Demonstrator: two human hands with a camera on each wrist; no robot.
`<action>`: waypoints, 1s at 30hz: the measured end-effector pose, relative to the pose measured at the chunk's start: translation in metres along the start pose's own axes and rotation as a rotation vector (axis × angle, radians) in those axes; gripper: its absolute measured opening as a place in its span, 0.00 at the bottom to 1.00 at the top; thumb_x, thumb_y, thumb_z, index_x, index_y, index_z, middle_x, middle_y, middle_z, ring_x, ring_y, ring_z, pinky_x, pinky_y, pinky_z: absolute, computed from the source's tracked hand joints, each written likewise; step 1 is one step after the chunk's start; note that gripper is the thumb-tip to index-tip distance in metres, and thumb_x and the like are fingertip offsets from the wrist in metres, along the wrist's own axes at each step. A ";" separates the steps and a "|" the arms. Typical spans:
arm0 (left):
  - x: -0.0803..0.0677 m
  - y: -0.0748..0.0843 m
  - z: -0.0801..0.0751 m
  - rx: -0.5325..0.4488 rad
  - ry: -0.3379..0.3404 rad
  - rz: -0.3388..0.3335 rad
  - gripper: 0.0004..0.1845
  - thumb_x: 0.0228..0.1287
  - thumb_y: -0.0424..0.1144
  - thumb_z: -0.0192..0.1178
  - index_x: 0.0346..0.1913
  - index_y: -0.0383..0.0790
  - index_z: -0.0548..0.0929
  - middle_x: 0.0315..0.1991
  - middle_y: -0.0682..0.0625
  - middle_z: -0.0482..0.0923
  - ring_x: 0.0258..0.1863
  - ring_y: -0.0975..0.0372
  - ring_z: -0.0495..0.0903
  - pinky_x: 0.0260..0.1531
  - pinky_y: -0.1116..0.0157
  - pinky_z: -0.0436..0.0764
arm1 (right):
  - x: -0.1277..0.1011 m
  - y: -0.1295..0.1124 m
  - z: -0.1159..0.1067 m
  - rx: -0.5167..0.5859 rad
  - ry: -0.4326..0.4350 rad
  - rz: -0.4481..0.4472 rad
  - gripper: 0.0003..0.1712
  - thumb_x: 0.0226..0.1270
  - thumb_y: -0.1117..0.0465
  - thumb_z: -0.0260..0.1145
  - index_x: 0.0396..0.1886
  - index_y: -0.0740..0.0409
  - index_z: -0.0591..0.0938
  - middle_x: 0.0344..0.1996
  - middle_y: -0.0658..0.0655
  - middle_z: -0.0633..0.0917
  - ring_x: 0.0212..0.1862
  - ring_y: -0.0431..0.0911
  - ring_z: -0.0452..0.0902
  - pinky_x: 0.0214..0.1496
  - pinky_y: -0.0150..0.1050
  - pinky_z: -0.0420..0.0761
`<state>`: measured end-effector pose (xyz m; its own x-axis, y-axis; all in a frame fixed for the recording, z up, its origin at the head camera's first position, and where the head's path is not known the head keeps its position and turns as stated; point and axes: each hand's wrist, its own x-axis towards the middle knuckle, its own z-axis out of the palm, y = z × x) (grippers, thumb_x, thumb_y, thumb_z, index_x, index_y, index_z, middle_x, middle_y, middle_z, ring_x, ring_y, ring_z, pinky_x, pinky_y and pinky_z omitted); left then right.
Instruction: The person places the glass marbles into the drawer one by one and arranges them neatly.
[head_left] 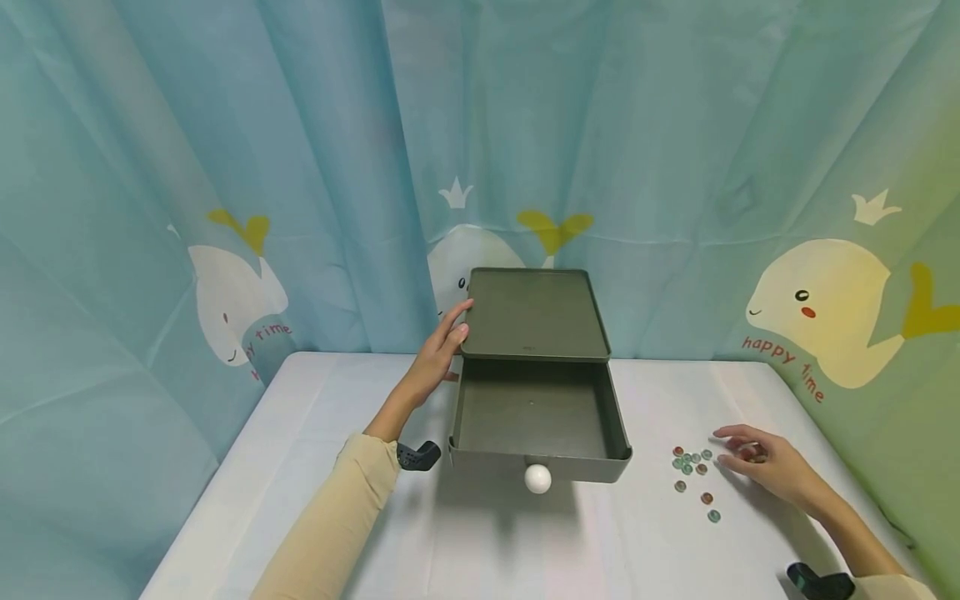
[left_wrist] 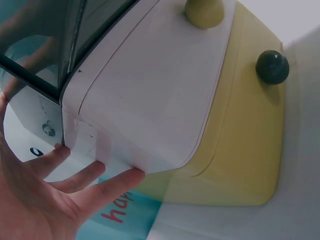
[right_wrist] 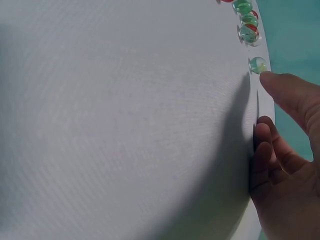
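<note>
A dark green drawer box (head_left: 534,315) stands at the middle of the white worktop (head_left: 315,400), its single drawer (head_left: 538,417) pulled out toward the person, with a white round knob (head_left: 537,478) on the drawer front. Nothing can be made out inside the drawer.

The left hand (head_left: 441,350) rests against the left side of the box near its top corner, fingers straight and lightly spread, gripping nothing. In the left wrist view the fingers (left_wrist: 107,187) press on a rounded corner of the box (left_wrist: 150,95); colours there look washed out and false, so the box reads white and yellow, and its knob (left_wrist: 272,66) dark.

The right hand (head_left: 761,463) lies low on the worktop to the right of the box, fingers loosely extended, just beside a scatter of small glass marbles (head_left: 693,475) in green and red. The nearest ones sit at its fingertips, and whether a fingertip touches one cannot be told from the head view. In the right wrist view a fingertip (right_wrist: 280,85) sits right next to a green marble (right_wrist: 258,64); several more (right_wrist: 245,20) run off the top edge, cut by the frame. The hand holds nothing.

A pale sleeve (head_left: 330,525) covers the left forearm. A whale-printed curtain (head_left: 225,167) hangs behind the worktop.
</note>
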<state>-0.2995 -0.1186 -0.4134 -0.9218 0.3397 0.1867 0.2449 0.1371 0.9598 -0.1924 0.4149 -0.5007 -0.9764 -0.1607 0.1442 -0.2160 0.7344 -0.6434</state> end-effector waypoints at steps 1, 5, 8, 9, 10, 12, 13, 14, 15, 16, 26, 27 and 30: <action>0.000 0.000 0.000 -0.001 0.000 0.000 0.29 0.81 0.56 0.43 0.81 0.67 0.56 0.82 0.53 0.46 0.74 0.42 0.63 0.48 0.32 0.79 | 0.000 0.000 0.000 0.001 -0.006 0.000 0.19 0.61 0.67 0.76 0.52 0.64 0.84 0.36 0.53 0.84 0.33 0.34 0.74 0.31 0.33 0.74; 0.000 0.001 0.000 -0.002 0.004 -0.005 0.29 0.81 0.56 0.43 0.81 0.67 0.56 0.82 0.53 0.46 0.73 0.41 0.64 0.48 0.31 0.79 | 0.000 0.001 0.003 -0.016 -0.004 -0.016 0.18 0.60 0.67 0.76 0.50 0.62 0.85 0.34 0.51 0.82 0.33 0.35 0.72 0.30 0.33 0.74; 0.000 0.001 0.000 -0.001 0.009 -0.011 0.29 0.81 0.56 0.43 0.81 0.68 0.56 0.82 0.53 0.46 0.73 0.40 0.64 0.49 0.31 0.79 | 0.002 0.002 0.005 -0.034 0.024 -0.051 0.17 0.58 0.67 0.77 0.48 0.60 0.87 0.34 0.50 0.80 0.33 0.35 0.71 0.31 0.33 0.72; 0.000 0.001 0.000 0.000 0.010 -0.012 0.29 0.81 0.56 0.43 0.81 0.68 0.56 0.82 0.53 0.47 0.72 0.40 0.64 0.49 0.31 0.79 | 0.002 0.002 0.006 -0.041 0.035 -0.065 0.17 0.57 0.67 0.78 0.47 0.59 0.87 0.33 0.50 0.80 0.32 0.36 0.70 0.31 0.33 0.71; 0.000 0.001 0.000 0.000 0.010 -0.010 0.29 0.81 0.56 0.43 0.81 0.68 0.56 0.82 0.53 0.46 0.72 0.39 0.64 0.48 0.31 0.79 | 0.002 0.002 0.008 -0.047 0.039 -0.083 0.16 0.56 0.68 0.78 0.46 0.59 0.87 0.33 0.50 0.79 0.32 0.36 0.69 0.32 0.34 0.70; 0.000 0.001 0.000 0.001 0.008 -0.005 0.30 0.81 0.56 0.43 0.81 0.66 0.56 0.83 0.52 0.46 0.72 0.38 0.64 0.48 0.31 0.78 | 0.003 0.003 0.010 -0.055 0.050 -0.107 0.16 0.55 0.68 0.78 0.45 0.57 0.88 0.32 0.49 0.77 0.32 0.37 0.68 0.32 0.34 0.69; 0.000 0.001 0.000 0.002 0.006 -0.003 0.30 0.81 0.56 0.43 0.82 0.66 0.55 0.83 0.51 0.46 0.72 0.38 0.64 0.48 0.31 0.78 | 0.003 0.003 0.011 -0.057 0.055 -0.114 0.16 0.55 0.68 0.78 0.44 0.57 0.88 0.32 0.49 0.77 0.32 0.37 0.68 0.32 0.34 0.68; 0.000 0.001 0.001 0.003 0.005 -0.003 0.30 0.81 0.56 0.43 0.82 0.65 0.55 0.83 0.51 0.46 0.72 0.38 0.64 0.48 0.30 0.78 | 0.003 0.003 0.011 -0.062 0.057 -0.120 0.15 0.55 0.68 0.78 0.44 0.56 0.88 0.32 0.48 0.77 0.32 0.37 0.67 0.32 0.34 0.68; 0.000 0.001 0.001 0.003 0.005 -0.007 0.30 0.81 0.56 0.43 0.82 0.66 0.55 0.83 0.51 0.46 0.72 0.38 0.64 0.49 0.31 0.78 | 0.003 0.003 0.012 -0.067 0.059 -0.125 0.15 0.55 0.69 0.78 0.43 0.56 0.89 0.32 0.48 0.77 0.32 0.37 0.67 0.32 0.34 0.68; 0.000 0.001 0.001 0.002 0.004 -0.006 0.30 0.81 0.56 0.43 0.82 0.66 0.55 0.83 0.51 0.46 0.72 0.38 0.64 0.49 0.30 0.78 | 0.003 0.003 0.012 -0.073 0.059 -0.129 0.15 0.55 0.69 0.78 0.43 0.56 0.89 0.33 0.48 0.77 0.32 0.37 0.67 0.33 0.34 0.68; 0.000 0.000 0.001 0.006 0.010 -0.009 0.29 0.81 0.57 0.43 0.81 0.70 0.56 0.82 0.54 0.47 0.73 0.41 0.64 0.48 0.31 0.79 | 0.002 0.002 0.013 -0.089 0.068 -0.102 0.11 0.57 0.69 0.76 0.41 0.54 0.90 0.34 0.49 0.78 0.32 0.35 0.66 0.31 0.34 0.67; 0.000 0.000 0.001 0.006 0.009 -0.009 0.29 0.81 0.57 0.43 0.81 0.70 0.56 0.82 0.54 0.47 0.73 0.41 0.65 0.48 0.32 0.79 | 0.002 0.002 0.013 -0.092 0.068 -0.104 0.11 0.57 0.69 0.76 0.41 0.54 0.90 0.34 0.49 0.78 0.31 0.35 0.66 0.31 0.34 0.67; 0.000 -0.001 0.001 0.007 0.005 -0.007 0.29 0.80 0.57 0.43 0.81 0.69 0.56 0.82 0.53 0.46 0.73 0.41 0.65 0.49 0.32 0.79 | 0.002 0.002 0.014 -0.093 0.071 -0.104 0.11 0.57 0.69 0.76 0.40 0.54 0.90 0.34 0.49 0.78 0.31 0.36 0.66 0.31 0.34 0.67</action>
<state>-0.2993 -0.1179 -0.4142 -0.9250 0.3341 0.1813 0.2408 0.1461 0.9595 -0.1948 0.4070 -0.5120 -0.9453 -0.1949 0.2615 -0.3120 0.7746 -0.5502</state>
